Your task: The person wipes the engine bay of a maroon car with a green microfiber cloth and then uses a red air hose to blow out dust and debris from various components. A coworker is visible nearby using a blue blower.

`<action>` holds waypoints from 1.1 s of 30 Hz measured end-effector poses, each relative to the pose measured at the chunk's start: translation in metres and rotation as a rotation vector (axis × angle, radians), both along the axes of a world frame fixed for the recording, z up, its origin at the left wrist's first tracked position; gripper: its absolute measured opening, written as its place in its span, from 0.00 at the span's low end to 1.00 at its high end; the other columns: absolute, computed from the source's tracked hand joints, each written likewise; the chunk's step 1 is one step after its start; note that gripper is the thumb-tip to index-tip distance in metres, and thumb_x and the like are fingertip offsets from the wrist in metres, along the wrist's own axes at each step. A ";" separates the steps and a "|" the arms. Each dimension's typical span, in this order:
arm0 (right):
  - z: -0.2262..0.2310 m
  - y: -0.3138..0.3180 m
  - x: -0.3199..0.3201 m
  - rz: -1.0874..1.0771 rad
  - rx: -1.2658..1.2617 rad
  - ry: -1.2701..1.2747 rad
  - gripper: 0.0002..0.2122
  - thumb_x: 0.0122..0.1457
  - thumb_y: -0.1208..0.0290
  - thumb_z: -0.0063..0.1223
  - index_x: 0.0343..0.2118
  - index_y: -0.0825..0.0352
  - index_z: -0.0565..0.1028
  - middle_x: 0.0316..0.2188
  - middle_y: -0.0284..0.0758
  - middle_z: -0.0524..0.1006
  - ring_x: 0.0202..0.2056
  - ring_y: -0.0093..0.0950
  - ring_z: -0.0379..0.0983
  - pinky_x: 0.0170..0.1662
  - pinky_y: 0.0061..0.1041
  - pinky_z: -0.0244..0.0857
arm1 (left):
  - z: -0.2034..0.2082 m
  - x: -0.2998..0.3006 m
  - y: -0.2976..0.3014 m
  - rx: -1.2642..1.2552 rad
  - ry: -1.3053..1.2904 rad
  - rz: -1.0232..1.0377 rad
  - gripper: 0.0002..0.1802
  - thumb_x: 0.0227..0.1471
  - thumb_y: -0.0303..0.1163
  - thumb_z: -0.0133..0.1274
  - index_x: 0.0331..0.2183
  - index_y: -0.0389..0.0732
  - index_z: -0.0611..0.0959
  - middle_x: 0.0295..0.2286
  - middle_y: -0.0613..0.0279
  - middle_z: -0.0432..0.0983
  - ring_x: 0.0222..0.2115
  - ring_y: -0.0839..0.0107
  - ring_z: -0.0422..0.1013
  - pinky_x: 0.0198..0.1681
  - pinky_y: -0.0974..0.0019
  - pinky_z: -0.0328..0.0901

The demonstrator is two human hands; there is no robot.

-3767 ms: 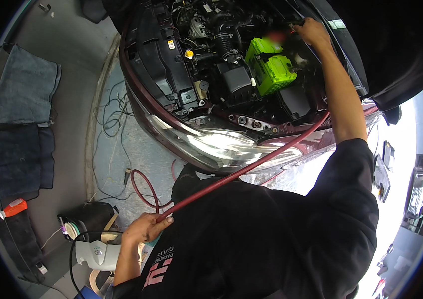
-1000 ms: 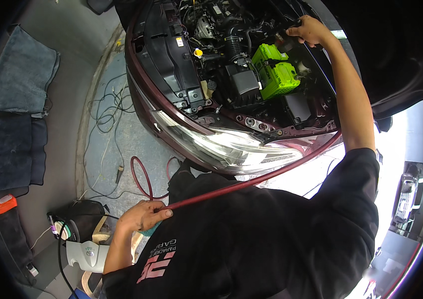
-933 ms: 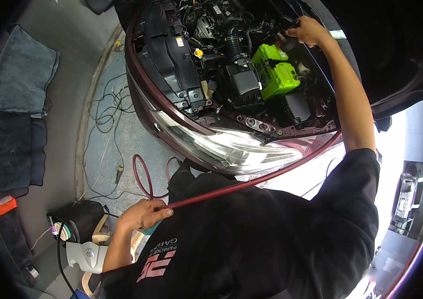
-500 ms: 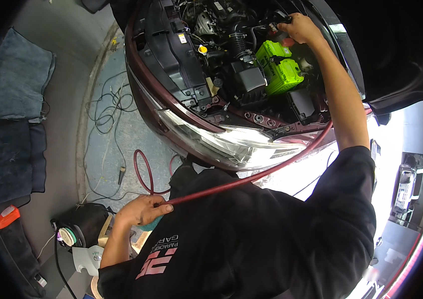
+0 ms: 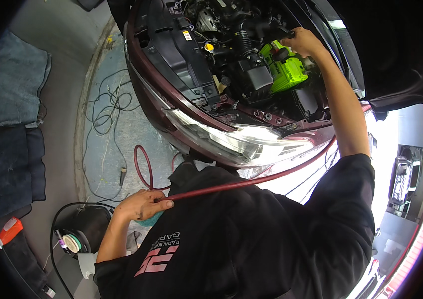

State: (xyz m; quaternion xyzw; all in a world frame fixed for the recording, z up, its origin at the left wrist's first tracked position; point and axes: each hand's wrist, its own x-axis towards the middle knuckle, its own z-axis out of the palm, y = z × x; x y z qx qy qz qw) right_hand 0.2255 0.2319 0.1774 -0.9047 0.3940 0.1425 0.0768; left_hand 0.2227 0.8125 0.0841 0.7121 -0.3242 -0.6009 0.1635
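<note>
My left hand (image 5: 141,205) is closed around a dark red hose (image 5: 231,186), low in front of my black shirt. A teal cloth or pad (image 5: 149,220) shows beneath that hand; whether it is held too, I cannot tell. The hose runs right, across my front, and passes behind my right forearm beside the car. Over the open engine bay, my right hand (image 5: 306,43) grips a small black tool (image 5: 288,34), its kind mostly hidden by the fingers. Just below it sits a bright green battery (image 5: 289,74).
A maroon car's headlight (image 5: 231,140) and front edge stand before me. Cables (image 5: 114,107) lie tangled on the grey floor at left. A black round container (image 5: 89,224) is near my left elbow. Dark mats (image 5: 4,164) hang on the left wall.
My right hand with the tool has come slightly nearer, toward the green battery. The whole view has shifted a little. My left hand stays on the hose.
</note>
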 end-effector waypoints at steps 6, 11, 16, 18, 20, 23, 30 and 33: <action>-0.007 -0.011 -0.017 0.152 -0.354 -0.074 0.33 0.55 0.51 0.61 0.58 0.70 0.70 0.39 0.45 0.82 0.35 0.36 0.81 0.43 0.32 0.73 | -0.008 0.017 0.006 -0.024 0.009 -0.052 0.36 0.57 0.64 0.47 0.32 0.35 0.82 0.21 0.50 0.75 0.26 0.57 0.73 0.32 0.58 0.66; 0.023 -0.016 -0.043 0.026 0.142 -0.212 0.19 0.54 0.55 0.64 0.35 0.71 0.79 0.16 0.33 0.74 0.12 0.25 0.69 0.16 0.26 0.63 | -0.010 0.026 0.006 -0.054 0.034 -0.057 0.35 0.58 0.63 0.48 0.33 0.35 0.83 0.22 0.49 0.76 0.26 0.56 0.74 0.32 0.58 0.66; 0.038 -0.039 -0.080 -0.112 -0.172 -0.164 0.23 0.56 0.51 0.60 0.40 0.70 0.79 0.27 0.43 0.80 0.28 0.36 0.79 0.33 0.34 0.72 | -0.007 0.032 0.000 -0.013 0.028 -0.121 0.40 0.55 0.69 0.45 0.31 0.36 0.83 0.21 0.49 0.76 0.27 0.54 0.76 0.33 0.55 0.67; 0.037 -0.054 -0.097 -0.082 -0.353 -0.163 0.25 0.56 0.49 0.58 0.43 0.71 0.79 0.35 0.50 0.81 0.40 0.43 0.80 0.44 0.38 0.72 | -0.012 0.031 0.002 -0.012 0.026 -0.116 0.40 0.55 0.69 0.45 0.31 0.36 0.82 0.20 0.48 0.75 0.27 0.54 0.75 0.33 0.55 0.67; 0.037 -0.059 -0.115 -0.157 -0.354 -0.139 0.27 0.57 0.49 0.57 0.47 0.71 0.78 0.45 0.54 0.78 0.51 0.48 0.74 0.54 0.41 0.67 | -0.015 0.026 0.002 -0.009 0.019 -0.113 0.41 0.55 0.70 0.44 0.31 0.35 0.82 0.20 0.48 0.75 0.26 0.53 0.75 0.33 0.55 0.67; 0.013 -0.064 -0.137 -0.133 -0.403 -0.222 0.25 0.58 0.51 0.55 0.52 0.66 0.76 0.45 0.51 0.79 0.51 0.48 0.74 0.55 0.41 0.68 | -0.012 0.017 -0.005 -0.023 0.002 -0.106 0.41 0.55 0.70 0.44 0.31 0.35 0.82 0.19 0.49 0.74 0.26 0.53 0.74 0.33 0.55 0.66; -0.020 -0.066 -0.152 -0.144 -0.336 -0.202 0.24 0.59 0.54 0.53 0.57 0.57 0.73 0.48 0.49 0.78 0.51 0.46 0.75 0.53 0.44 0.69 | 0.007 0.003 -0.026 0.013 0.018 -0.110 0.39 0.55 0.68 0.46 0.33 0.36 0.83 0.19 0.51 0.75 0.26 0.56 0.74 0.33 0.57 0.66; -0.023 -0.064 -0.147 -0.134 -0.299 -0.205 0.23 0.59 0.54 0.52 0.57 0.56 0.73 0.47 0.47 0.79 0.50 0.45 0.75 0.53 0.44 0.69 | 0.009 -0.005 -0.031 0.021 0.032 -0.069 0.38 0.55 0.68 0.47 0.33 0.37 0.83 0.19 0.52 0.74 0.26 0.57 0.74 0.33 0.57 0.66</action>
